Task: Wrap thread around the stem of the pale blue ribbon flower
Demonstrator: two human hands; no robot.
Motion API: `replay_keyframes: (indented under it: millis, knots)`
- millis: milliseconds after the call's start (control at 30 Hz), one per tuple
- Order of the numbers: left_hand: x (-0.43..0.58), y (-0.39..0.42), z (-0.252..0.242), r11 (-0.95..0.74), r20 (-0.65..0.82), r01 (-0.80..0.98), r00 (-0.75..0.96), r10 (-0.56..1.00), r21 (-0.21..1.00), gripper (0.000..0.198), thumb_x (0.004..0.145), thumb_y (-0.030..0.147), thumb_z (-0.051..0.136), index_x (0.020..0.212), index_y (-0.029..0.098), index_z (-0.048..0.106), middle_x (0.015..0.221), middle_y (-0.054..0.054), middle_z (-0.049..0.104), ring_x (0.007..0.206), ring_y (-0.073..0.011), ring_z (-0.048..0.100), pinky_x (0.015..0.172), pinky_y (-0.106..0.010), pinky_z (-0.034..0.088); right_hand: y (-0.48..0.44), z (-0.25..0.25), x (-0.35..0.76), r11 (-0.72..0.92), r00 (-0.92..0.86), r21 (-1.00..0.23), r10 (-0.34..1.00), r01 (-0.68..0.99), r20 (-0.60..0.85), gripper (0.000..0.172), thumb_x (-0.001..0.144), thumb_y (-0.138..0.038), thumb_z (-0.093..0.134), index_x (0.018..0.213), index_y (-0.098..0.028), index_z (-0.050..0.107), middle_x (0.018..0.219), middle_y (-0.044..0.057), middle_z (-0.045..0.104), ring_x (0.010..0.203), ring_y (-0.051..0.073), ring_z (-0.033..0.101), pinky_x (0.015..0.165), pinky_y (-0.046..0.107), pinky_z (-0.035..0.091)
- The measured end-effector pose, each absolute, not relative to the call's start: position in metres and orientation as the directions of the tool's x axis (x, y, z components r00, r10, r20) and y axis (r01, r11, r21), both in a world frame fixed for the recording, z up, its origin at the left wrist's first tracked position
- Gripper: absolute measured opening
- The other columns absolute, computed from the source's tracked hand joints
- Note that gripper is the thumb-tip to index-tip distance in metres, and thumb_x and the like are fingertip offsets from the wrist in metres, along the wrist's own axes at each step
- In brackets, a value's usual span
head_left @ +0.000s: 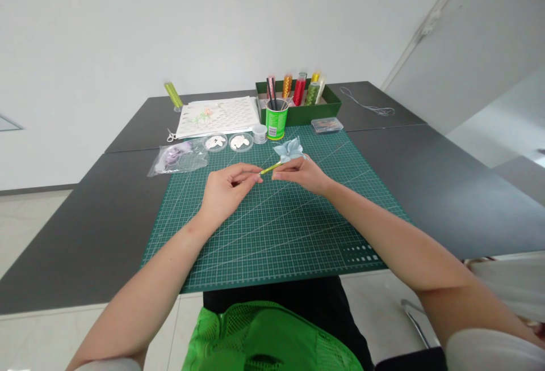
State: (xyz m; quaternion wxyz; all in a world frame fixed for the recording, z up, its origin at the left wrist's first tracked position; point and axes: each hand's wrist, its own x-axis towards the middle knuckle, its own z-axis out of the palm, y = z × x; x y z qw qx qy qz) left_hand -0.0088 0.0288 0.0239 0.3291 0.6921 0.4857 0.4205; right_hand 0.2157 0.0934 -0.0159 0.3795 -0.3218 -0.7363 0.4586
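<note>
A light blue flower point(289, 150) with a yellow-green stem point(271, 168) is held above the green cutting mat point(272, 235). My left hand point(229, 188) pinches the lower end of the stem between thumb and fingers. At the blossom end, my right hand point(303, 173) has its fingers closed just under the petals, where they partly hide the flower's base. The stem slants up to the right between the two hands.
Behind the hands stand a green can point(276, 123) of tools and a green box point(304, 114) of thread spools. Two dishes of white pieces point(216, 142), a plastic bag point(181, 157) and papers point(219, 116) lie to the left. A clear case point(327, 125) sits right.
</note>
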Motion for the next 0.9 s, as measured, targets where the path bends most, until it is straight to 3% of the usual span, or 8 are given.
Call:
replay_keyframes:
  millis: [167, 300, 400, 500, 600, 667, 767, 900]
  knots:
    - [-0.009, 0.034, 0.022, -0.235, 0.204, 0.349, 0.124, 0.971, 0.907, 0.025, 0.085, 0.034, 0.068, 0.101, 0.019, 0.078, 0.080, -0.004, 0.079, 0.049, -0.0095, 0.056, 0.048, -0.020, 0.043, 0.097, -0.012, 0.225, 0.510, -0.648, -0.779, 0.740, 0.364, 0.181, 0.025, 0.089, -0.038, 0.065, 0.083, -0.016, 0.076, 0.074, 0.002, 0.067, 0.067, 0.013, 0.057, 0.065, 0.028, 0.044]
    - [-0.007, 0.036, 0.021, -0.170, 0.147, 0.281, 0.102, 0.984, 0.945, 0.026, 0.082, 0.037, 0.071, 0.098, 0.018, 0.078, 0.078, -0.005, 0.079, 0.046, -0.0081, 0.050, 0.046, -0.020, 0.043, 0.102, -0.016, 0.228, 0.578, -0.524, -0.573, 0.804, 0.581, 0.280, 0.029, 0.092, -0.018, 0.051, 0.112, -0.016, 0.072, 0.110, 0.012, 0.071, 0.103, 0.023, 0.065, 0.095, 0.044, 0.050]
    - [-0.006, 0.038, 0.019, -0.145, 0.126, 0.235, 0.094, 0.988, 0.961, 0.026, 0.080, 0.037, 0.072, 0.097, 0.017, 0.078, 0.076, -0.005, 0.078, 0.045, -0.0075, 0.047, 0.046, -0.020, 0.042, 0.095, -0.017, 0.218, 0.528, -0.434, -0.768, 0.825, 0.363, 0.362, 0.047, 0.089, -0.011, 0.046, 0.134, -0.020, 0.059, 0.132, 0.012, 0.064, 0.123, 0.022, 0.059, 0.109, 0.047, 0.045]
    - [-0.004, 0.038, 0.016, -0.117, 0.100, 0.193, 0.094, 0.991, 0.974, 0.027, 0.079, 0.037, 0.073, 0.097, 0.017, 0.078, 0.075, -0.005, 0.078, 0.044, -0.0072, 0.046, 0.046, -0.020, 0.041, 0.077, -0.010, 0.202, 0.340, -0.501, -0.940, 0.820, 0.035, 0.278, 0.050, 0.093, -0.016, 0.042, 0.143, -0.023, 0.048, 0.141, 0.010, 0.059, 0.129, 0.019, 0.056, 0.111, 0.042, 0.046]
    - [-0.004, 0.039, 0.013, -0.105, 0.088, 0.168, 0.104, 0.991, 0.980, 0.026, 0.079, 0.037, 0.073, 0.097, 0.017, 0.078, 0.072, -0.004, 0.077, 0.044, -0.0069, 0.045, 0.045, -0.020, 0.039, 0.058, -0.003, 0.187, 0.158, -0.539, -0.979, 0.818, -0.126, 0.201, 0.051, 0.096, -0.024, 0.041, 0.147, -0.021, 0.041, 0.137, 0.013, 0.059, 0.119, 0.018, 0.061, 0.101, 0.037, 0.052]
    - [-0.003, 0.038, 0.011, -0.115, 0.097, 0.165, 0.109, 0.989, 0.980, 0.025, 0.080, 0.036, 0.073, 0.096, 0.018, 0.078, 0.069, -0.002, 0.076, 0.044, -0.0068, 0.046, 0.045, -0.020, 0.038, 0.051, -0.002, 0.181, 0.106, -0.528, -0.984, 0.833, -0.146, 0.168, 0.050, 0.096, -0.029, 0.044, 0.145, -0.020, 0.041, 0.124, 0.012, 0.062, 0.096, 0.016, 0.064, 0.081, 0.031, 0.056]
    - [-0.001, 0.034, 0.011, -0.135, 0.119, 0.180, 0.098, 0.988, 0.974, 0.024, 0.081, 0.035, 0.072, 0.096, 0.018, 0.077, 0.066, -0.001, 0.075, 0.045, -0.0073, 0.048, 0.046, -0.019, 0.039, 0.045, -0.002, 0.177, 0.123, -0.455, -0.987, 0.877, -0.102, 0.156, 0.039, 0.094, -0.033, 0.049, 0.131, -0.019, 0.053, 0.088, 0.001, 0.059, 0.064, 0.011, 0.048, 0.055, 0.023, 0.041]
    - [0.007, 0.025, 0.011, -0.132, 0.124, 0.179, 0.058, 0.991, 0.975, 0.024, 0.083, 0.034, 0.070, 0.098, 0.017, 0.076, 0.078, -0.004, 0.079, 0.051, -0.0097, 0.058, 0.053, -0.022, 0.049, 0.042, -0.004, 0.176, 0.199, -0.320, -0.974, 0.921, -0.110, 0.224, 0.025, 0.093, -0.032, 0.048, 0.107, -0.018, 0.062, 0.064, -0.006, 0.037, 0.056, 0.011, 0.033, 0.051, 0.024, 0.028]
